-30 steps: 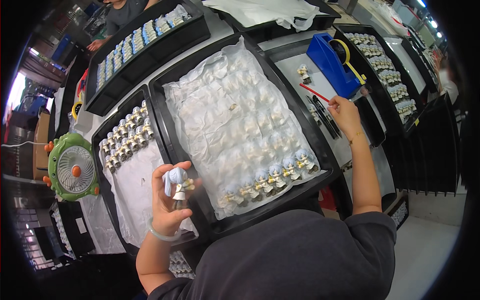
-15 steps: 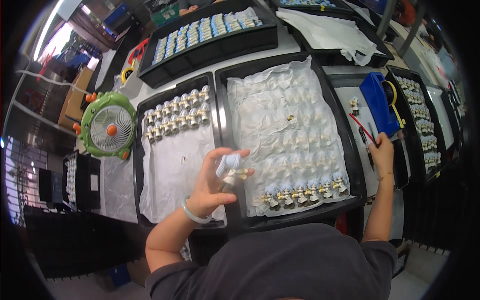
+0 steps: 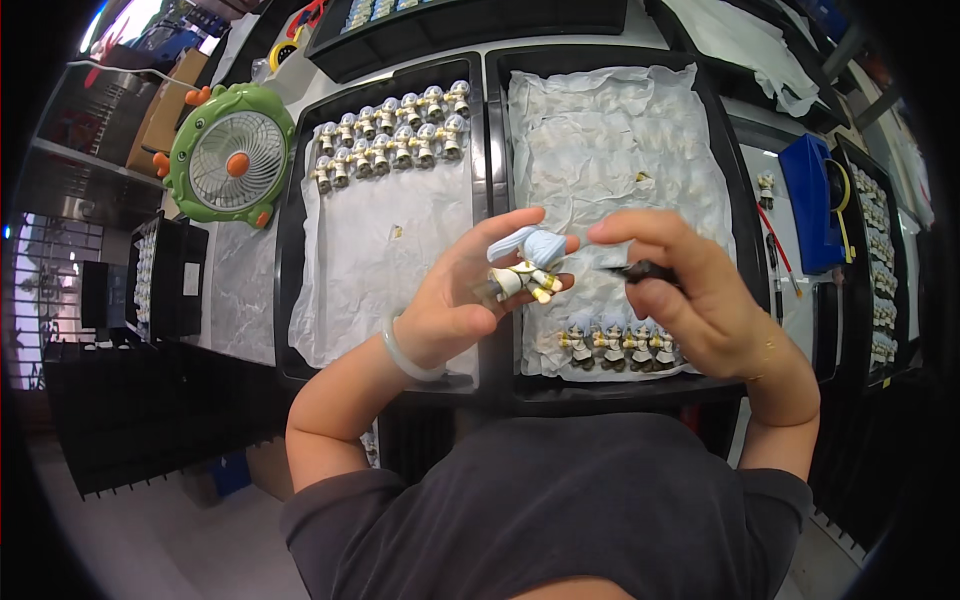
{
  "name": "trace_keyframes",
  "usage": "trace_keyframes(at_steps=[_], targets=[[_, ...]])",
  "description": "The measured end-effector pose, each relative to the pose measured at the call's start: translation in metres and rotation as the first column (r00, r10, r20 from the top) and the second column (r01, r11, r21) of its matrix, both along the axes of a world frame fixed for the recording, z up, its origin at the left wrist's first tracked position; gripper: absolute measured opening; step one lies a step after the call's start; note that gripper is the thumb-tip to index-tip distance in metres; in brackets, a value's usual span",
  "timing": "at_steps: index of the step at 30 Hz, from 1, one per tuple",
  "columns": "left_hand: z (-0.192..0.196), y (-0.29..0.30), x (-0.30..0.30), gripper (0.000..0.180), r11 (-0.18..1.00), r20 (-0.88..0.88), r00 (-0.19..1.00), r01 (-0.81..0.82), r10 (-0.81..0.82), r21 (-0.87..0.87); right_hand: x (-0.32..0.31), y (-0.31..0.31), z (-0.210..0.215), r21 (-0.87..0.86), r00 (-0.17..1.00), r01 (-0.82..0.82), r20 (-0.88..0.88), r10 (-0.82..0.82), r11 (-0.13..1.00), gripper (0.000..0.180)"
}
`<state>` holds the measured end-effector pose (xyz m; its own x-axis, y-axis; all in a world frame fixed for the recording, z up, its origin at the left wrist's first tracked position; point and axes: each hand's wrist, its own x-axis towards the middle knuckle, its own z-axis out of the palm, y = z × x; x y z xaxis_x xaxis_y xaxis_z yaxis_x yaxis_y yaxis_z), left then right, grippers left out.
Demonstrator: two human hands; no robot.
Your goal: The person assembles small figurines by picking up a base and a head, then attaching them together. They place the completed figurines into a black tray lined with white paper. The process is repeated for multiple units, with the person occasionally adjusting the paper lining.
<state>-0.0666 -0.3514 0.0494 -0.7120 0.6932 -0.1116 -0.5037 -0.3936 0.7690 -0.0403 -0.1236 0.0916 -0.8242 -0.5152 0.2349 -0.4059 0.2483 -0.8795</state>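
My left hand (image 3: 440,300) is wrapped round a small figurine (image 3: 528,250) with light-blue hair, a white outfit and yellow details. The figurine lies tilted across the fingers above the two black trays. Close by on the right, my right hand (image 3: 715,305) pinches a slim black-handled tool (image 3: 648,271), its thin grey tip pointing left towards the figurine; there is a gap between them. The tool's exact kind cannot be made out. Below my hands, several similar figurines (image 3: 608,345) stand in a row in the right tray (image 3: 508,345), partly hidden by my right hand.
Two rows of figurines (image 3: 405,140) fill the far end of the left tray (image 3: 287,310). A green fan (image 3: 225,155) stands left of it. On the right are a blue tape dispenser (image 3: 808,200), a red thin brush (image 3: 778,245), a lone figurine (image 3: 766,188) and another filled tray.
My right hand has come from the tools at the right to the figurine, now with the black-handled tool. The left hand has moved slightly right and up with the figurine. The view has shifted.
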Motion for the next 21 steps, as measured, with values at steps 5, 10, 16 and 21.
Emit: trace_keyframes(at_steps=[5, 10, 16, 21], targets=[[-0.008, -0.001, 0.001, 0.101, 1.000, -0.091, 0.996, 0.004, -0.004, 0.007, -0.006, -0.007, -0.033, 0.076, 0.920, 0.056, -0.392, -0.022, 0.996, 0.026], [-0.017, -0.001, 0.000, 0.099, 0.999, -0.204, 0.978, 0.041, -0.035, 0.025, -0.006, -0.008, -0.041, 0.207, 0.869, 0.169, -0.492, -0.047, 0.964, 0.020], [-0.016, -0.003, -0.001, 0.097, 0.996, -0.225, 0.971, 0.085, -0.083, 0.001, -0.008, -0.013, -0.045, 0.248, 0.805, 0.246, -0.591, -0.054, 0.937, 0.028], [-0.019, -0.003, 0.000, 0.086, 0.993, -0.298, 0.951, 0.104, -0.084, 0.051, -0.006, -0.013, -0.042, 0.283, 0.783, 0.306, -0.618, -0.072, 0.909, 0.032]])
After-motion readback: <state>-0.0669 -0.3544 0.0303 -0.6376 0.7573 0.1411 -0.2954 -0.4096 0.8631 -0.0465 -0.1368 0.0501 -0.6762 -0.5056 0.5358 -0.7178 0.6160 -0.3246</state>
